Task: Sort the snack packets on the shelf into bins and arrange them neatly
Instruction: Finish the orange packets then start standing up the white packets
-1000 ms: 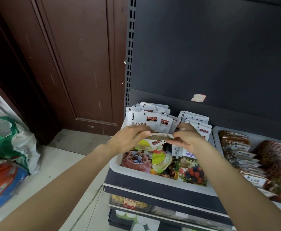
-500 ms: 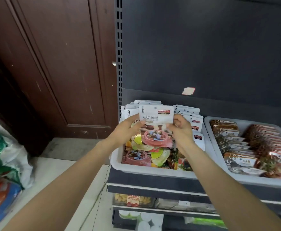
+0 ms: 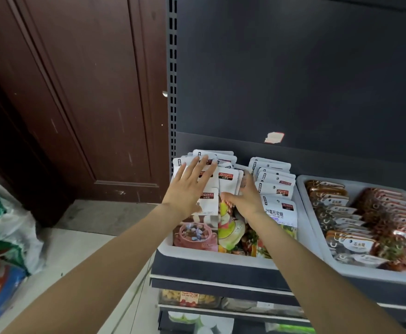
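A white bin (image 3: 211, 253) on the shelf holds white-topped snack packets (image 3: 228, 184) in leaning rows, their fronts printed with colourful candy and fruit. My left hand (image 3: 189, 186) lies flat with straight, spread fingers on the left row of packets. My right hand (image 3: 245, 196) is slightly blurred; its fingers reach in between the middle and right rows, touching packets, holding none that I can see. A right row of the same packets (image 3: 275, 186) stands beside it.
A second white bin (image 3: 312, 227) to the right holds rows of brown and red packets. The dark shelf back panel (image 3: 293, 80) rises behind. A brown wooden door (image 3: 81, 92) and sacks on the floor (image 3: 2, 227) are at left. Lower shelves hold more goods.
Both hands held one white packet up over the bin half a second ago; now it lies among the rows, and the hands rest spread on the stacked packets.
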`<state>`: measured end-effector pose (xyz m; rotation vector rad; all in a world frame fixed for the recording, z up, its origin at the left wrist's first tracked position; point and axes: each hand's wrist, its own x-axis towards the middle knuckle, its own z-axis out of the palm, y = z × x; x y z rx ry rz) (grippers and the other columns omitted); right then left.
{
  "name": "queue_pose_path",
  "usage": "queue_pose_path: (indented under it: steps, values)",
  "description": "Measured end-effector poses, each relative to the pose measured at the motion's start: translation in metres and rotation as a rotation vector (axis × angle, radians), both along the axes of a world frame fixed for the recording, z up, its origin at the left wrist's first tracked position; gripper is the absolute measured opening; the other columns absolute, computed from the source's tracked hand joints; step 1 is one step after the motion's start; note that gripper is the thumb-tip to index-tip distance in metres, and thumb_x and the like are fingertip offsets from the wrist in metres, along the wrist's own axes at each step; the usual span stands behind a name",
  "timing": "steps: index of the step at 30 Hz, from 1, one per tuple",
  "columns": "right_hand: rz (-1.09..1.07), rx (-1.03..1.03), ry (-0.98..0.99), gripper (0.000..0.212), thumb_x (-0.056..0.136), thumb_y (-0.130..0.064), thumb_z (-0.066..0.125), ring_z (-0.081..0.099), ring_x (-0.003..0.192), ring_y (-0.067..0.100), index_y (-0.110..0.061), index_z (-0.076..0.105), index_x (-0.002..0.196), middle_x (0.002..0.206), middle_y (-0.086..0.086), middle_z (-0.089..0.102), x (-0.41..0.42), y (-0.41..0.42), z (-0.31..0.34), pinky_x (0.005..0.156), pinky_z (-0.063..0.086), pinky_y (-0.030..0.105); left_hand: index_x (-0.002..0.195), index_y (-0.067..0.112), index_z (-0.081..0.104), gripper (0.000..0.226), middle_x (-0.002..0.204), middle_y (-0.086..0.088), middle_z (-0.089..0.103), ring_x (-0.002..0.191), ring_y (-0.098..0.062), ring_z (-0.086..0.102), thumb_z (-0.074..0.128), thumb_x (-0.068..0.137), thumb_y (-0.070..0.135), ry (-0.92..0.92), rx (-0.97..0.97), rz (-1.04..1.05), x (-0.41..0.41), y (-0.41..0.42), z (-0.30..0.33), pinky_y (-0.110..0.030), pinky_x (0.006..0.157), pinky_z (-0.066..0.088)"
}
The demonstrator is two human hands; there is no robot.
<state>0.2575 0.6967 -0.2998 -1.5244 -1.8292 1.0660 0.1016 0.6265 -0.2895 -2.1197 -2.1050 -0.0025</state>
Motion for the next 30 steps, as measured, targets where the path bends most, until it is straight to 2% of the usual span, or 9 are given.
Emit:
queue_pose_path:
  steps: [4, 8, 13, 17, 20, 22, 26, 29, 30]
  values:
    - [0.074, 0.086, -0.060, 0.051, 0.076, -0.018, 0.076, 0.055, 0.104, 0.015, -0.015, 0.058, 0.123, 0.118, 0.001, 0.059, 0.003, -0.005, 0.000, 0.086, 0.042, 0.026, 0.148, 0.022, -0.021, 0.118, 0.156, -0.006, 0.010, 0.145, -0.026, 0.010, 0.071, 0.079, 0.047, -0.003, 0.005, 0.001, -0.003, 0.001, 0.001, -0.043, 0.118, 0.007]
    - [0.256, 0.124, -0.109, 0.040, 0.080, -0.017, 0.073, 0.047, 0.111, 0.011, -0.012, 0.063, 0.119, 0.119, -0.003, 0.057, 0.018, -0.011, 0.004, 0.086, 0.033, 0.020, 0.149, 0.025, 0.019, 0.082, 0.138, 0.001, 0.042, 0.127, -0.022, 0.037, 0.061, 0.084, 0.052, -0.010, 0.022, -0.023, -0.004, -0.003, 0.021, -0.042, 0.106, 0.025]
    - [0.413, 0.072, -0.044, 0.059, 0.077, -0.011, 0.073, 0.034, 0.129, 0.011, -0.027, 0.047, 0.127, 0.135, -0.003, 0.036, 0.028, -0.008, 0.013, 0.111, 0.028, 0.031, 0.136, 0.025, 0.048, 0.054, 0.146, 0.000, 0.033, 0.135, -0.022, 0.029, 0.064, 0.086, 0.038, -0.084, -0.069, -0.153, -0.003, -0.009, 0.032, -0.038, 0.108, 0.025]
    - [0.442, -0.039, 0.054, 0.078, 0.083, 0.001, 0.059, 0.019, 0.137, 0.011, -0.033, 0.025, 0.145, 0.147, -0.008, 0.017, 0.036, 0.007, 0.028, 0.112, 0.026, 0.030, 0.127, 0.022, 0.055, 0.043, 0.159, -0.001, 0.012, 0.147, -0.022, 0.006, 0.065, 0.088, 0.035, -0.154, -0.038, -0.151, -0.001, -0.018, 0.027, -0.041, 0.118, 0.010]
    - [0.460, 0.111, -0.103, 0.079, 0.087, -0.001, 0.059, 0.016, 0.142, 0.017, -0.026, 0.018, 0.150, 0.153, -0.001, 0.017, 0.038, 0.028, 0.029, 0.114, 0.021, 0.032, 0.132, 0.026, 0.049, 0.042, 0.160, 0.003, 0.008, 0.147, -0.017, 0.005, 0.060, 0.092, 0.033, -0.171, -0.135, -0.083, 0.000, -0.022, 0.027, -0.039, 0.118, 0.008]
    - [0.499, 0.291, -0.288, 0.080, 0.086, -0.020, 0.067, 0.019, 0.141, 0.019, -0.026, 0.020, 0.150, 0.153, -0.001, 0.024, 0.035, 0.040, 0.029, 0.114, 0.020, 0.036, 0.133, 0.024, 0.048, 0.044, 0.155, 0.002, 0.026, 0.143, -0.017, 0.022, 0.059, 0.092, 0.031, -0.185, -0.177, -0.059, 0.001, -0.026, 0.030, -0.036, 0.116, 0.014]
    - [0.527, 0.551, -0.399, 0.058, 0.083, -0.033, 0.070, 0.054, 0.114, 0.023, -0.021, 0.049, 0.136, 0.124, 0.002, 0.061, 0.013, 0.049, 0.024, 0.100, 0.036, 0.034, 0.131, 0.022, 0.049, 0.041, 0.134, 0.004, 0.055, 0.127, -0.017, 0.045, 0.058, 0.093, 0.033, -0.154, -0.212, -0.008, 0.003, -0.034, 0.034, -0.033, 0.110, 0.023]
    - [0.480, 0.648, -0.410, 0.017, 0.085, -0.030, 0.070, 0.061, 0.080, 0.022, -0.013, 0.067, 0.086, 0.081, 0.003, 0.066, -0.004, 0.052, 0.023, 0.074, 0.044, 0.033, 0.131, 0.023, 0.050, 0.040, 0.138, 0.005, 0.052, 0.132, -0.016, 0.041, 0.057, 0.093, 0.033, -0.152, -0.183, 0.031, 0.007, -0.042, 0.031, -0.032, 0.113, 0.019]
    - [0.431, 0.648, -0.401, 0.025, 0.084, -0.030, 0.071, 0.057, 0.069, 0.020, -0.016, 0.057, 0.069, 0.069, 0.000, 0.059, -0.007, 0.054, 0.023, 0.065, 0.040, 0.030, 0.129, 0.021, 0.052, 0.038, 0.136, 0.004, 0.054, 0.130, -0.017, 0.043, 0.058, 0.093, 0.032, -0.157, -0.166, 0.038, 0.007, -0.044, 0.029, -0.032, 0.113, 0.019]
